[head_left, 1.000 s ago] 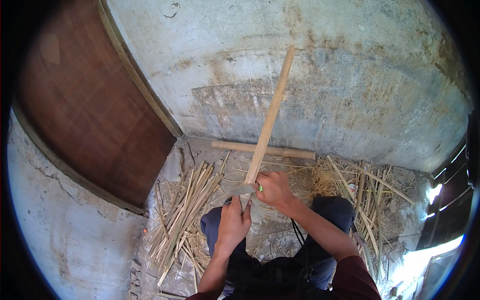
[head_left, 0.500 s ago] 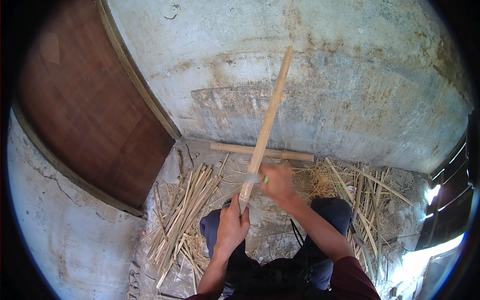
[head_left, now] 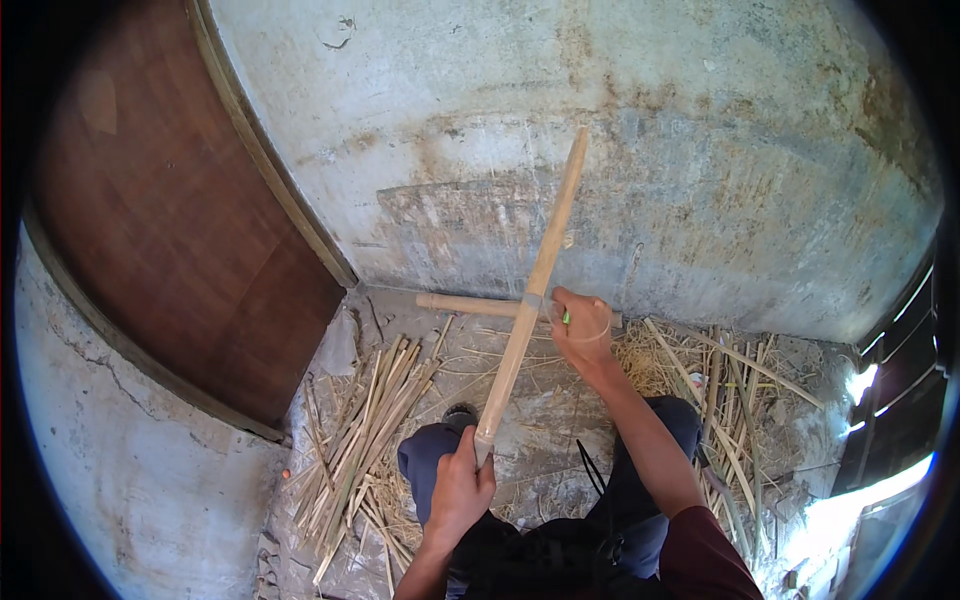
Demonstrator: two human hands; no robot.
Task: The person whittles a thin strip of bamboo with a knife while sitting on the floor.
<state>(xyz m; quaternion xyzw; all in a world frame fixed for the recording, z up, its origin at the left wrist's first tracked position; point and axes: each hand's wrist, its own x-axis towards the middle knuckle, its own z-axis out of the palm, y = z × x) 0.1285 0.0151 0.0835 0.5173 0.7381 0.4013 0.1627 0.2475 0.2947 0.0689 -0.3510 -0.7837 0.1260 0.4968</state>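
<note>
My left hand [head_left: 462, 492] is closed around the near end of a long, pale split-bamboo strip [head_left: 535, 280]. The strip slants up and away, its far end in front of the wall. My right hand [head_left: 585, 328] grips a knife [head_left: 567, 318], of which a bit of green handle shows between the fingers. Its greyish blade lies across the strip about midway along. A thin pale shaving [head_left: 606, 336] curls in a loop over my right hand.
Split bamboo strips [head_left: 365, 430] lie heaped at left, with more sticks [head_left: 740, 410] at right. Shavings [head_left: 650, 362] litter the floor. A bamboo pole [head_left: 465, 303] lies along the foot of the stained wall [head_left: 460, 150]. A brown door panel [head_left: 180, 200] stands at far left.
My right hand has moved the knife away from me along the bamboo strip, and a shaving now loops over that hand. The strip's far end sits a little lower in view.
</note>
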